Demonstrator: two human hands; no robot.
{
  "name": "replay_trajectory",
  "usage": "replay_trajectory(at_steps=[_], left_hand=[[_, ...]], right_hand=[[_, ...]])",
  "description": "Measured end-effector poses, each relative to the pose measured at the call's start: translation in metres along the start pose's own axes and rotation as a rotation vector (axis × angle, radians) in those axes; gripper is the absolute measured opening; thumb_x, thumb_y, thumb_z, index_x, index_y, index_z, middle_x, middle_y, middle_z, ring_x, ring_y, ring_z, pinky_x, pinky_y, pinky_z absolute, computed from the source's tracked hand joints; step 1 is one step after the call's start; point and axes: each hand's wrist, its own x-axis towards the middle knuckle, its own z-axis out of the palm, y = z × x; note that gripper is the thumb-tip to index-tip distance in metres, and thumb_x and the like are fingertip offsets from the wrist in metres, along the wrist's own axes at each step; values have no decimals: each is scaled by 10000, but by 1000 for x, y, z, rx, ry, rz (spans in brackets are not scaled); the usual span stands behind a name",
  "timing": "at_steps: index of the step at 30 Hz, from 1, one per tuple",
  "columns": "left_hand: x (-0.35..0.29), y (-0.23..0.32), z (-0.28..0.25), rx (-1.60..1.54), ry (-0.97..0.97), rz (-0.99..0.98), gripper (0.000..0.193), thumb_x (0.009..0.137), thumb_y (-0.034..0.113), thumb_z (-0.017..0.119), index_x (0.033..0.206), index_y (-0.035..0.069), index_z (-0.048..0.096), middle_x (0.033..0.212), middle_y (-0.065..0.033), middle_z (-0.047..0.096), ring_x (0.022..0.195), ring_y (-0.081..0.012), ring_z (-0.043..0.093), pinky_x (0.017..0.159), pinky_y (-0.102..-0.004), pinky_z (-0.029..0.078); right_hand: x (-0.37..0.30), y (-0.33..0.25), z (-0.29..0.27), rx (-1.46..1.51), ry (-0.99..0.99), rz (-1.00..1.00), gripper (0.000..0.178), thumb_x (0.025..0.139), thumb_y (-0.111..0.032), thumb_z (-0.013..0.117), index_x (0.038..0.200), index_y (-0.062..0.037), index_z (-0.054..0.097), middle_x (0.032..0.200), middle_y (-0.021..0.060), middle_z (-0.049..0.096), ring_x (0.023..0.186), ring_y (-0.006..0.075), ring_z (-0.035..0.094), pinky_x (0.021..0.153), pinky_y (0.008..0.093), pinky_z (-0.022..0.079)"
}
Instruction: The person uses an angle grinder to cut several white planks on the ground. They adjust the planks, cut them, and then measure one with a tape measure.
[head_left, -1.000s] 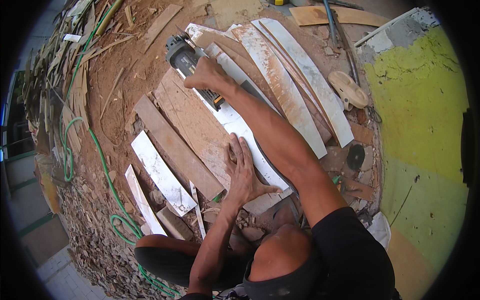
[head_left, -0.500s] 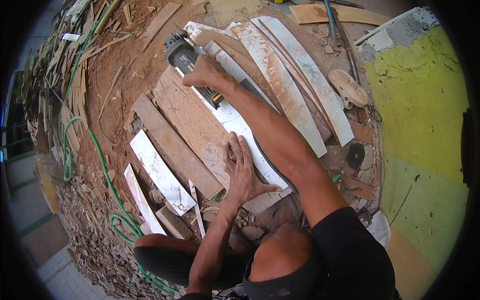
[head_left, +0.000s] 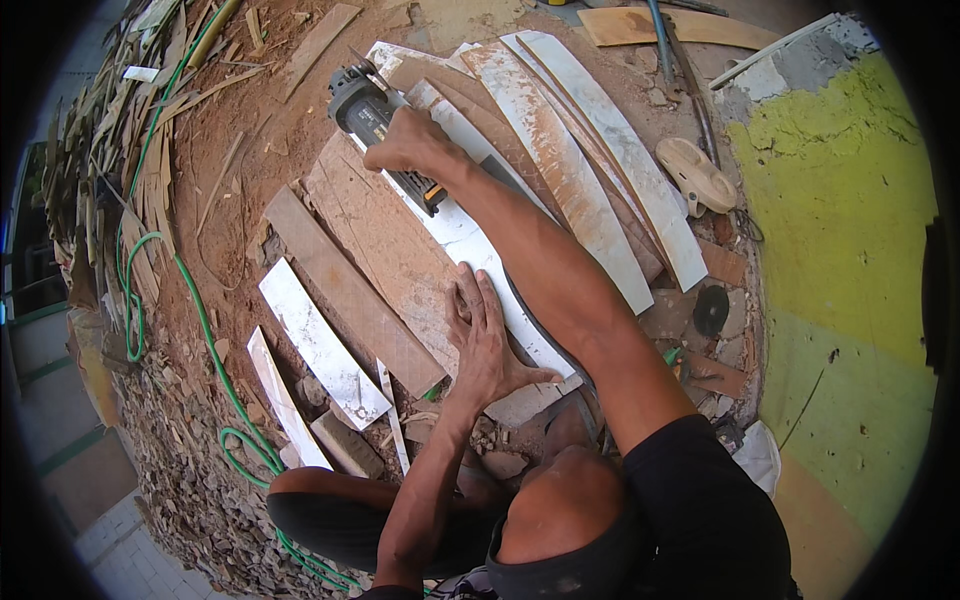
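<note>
The right hand (head_left: 408,143) wraps around a black angle grinder (head_left: 366,112) over the far half of a white tile strip (head_left: 462,236), the left hand (head_left: 482,352) splayed on its nearer part; a binding disc (head_left: 369,68) could kick against the one-handed grip

A power tool (head_left: 362,112) sits over the far part of the middle strip (head_left: 457,230); left of that strip come a wide board (head_left: 365,215), a plank (head_left: 340,280), short strips (head_left: 325,345), a hose (head_left: 203,310); right of it, long strips (head_left: 620,150), a shoe (head_left: 697,180) (a disc (head_left: 711,312) before it), then a wall (head_left: 840,230).
</note>
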Motion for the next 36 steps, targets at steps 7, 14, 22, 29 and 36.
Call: replay_trajectory(at_steps=[7,14,22,29,36], left_hand=[[2,-4,3,23,41,72,1800,345,759,915,1591,-101,-59,1659,-352,-125,1519,-577,-70,1229,-644,62],[1,-3,2,28,-11,10,1806,342,768,907,1588,-106,-65,1651,-365,-137,1531,-546,-100,1229,-642,16],[1,0,-2,43,-2,39,1792,374,766,898,1571,-133,-86,1640,-389,-125,1556,-471,-145,1243,-603,-34],[1,-2,-1,37,23,68,1798,366,783,890,1572,-133,-80,1641,-389,-119,1559,-466,-136,1241,-609,-27],[1,-2,0,36,31,56,1794,358,791,887,1574,-138,-50,1644,-387,-97,1555,-484,-122,1239,-613,-19]], right_hand=[[3,2,3,-46,76,-21,365,635,-189,737,923,33,712,966,220,732,882,285,740,744,363,593],[-2,-4,-3,0,-12,49,496,651,-169,735,1108,24,718,1190,232,713,1137,331,702,954,359,575],[2,3,1,-15,51,-9,379,624,-211,752,918,25,714,951,205,732,864,293,730,745,383,585],[-1,-1,-1,-21,35,14,425,626,-197,750,982,32,717,1048,227,725,971,314,720,837,375,578],[-6,-5,-7,-10,-27,57,507,644,-164,742,1113,28,720,1199,242,709,1151,328,700,967,353,572]])
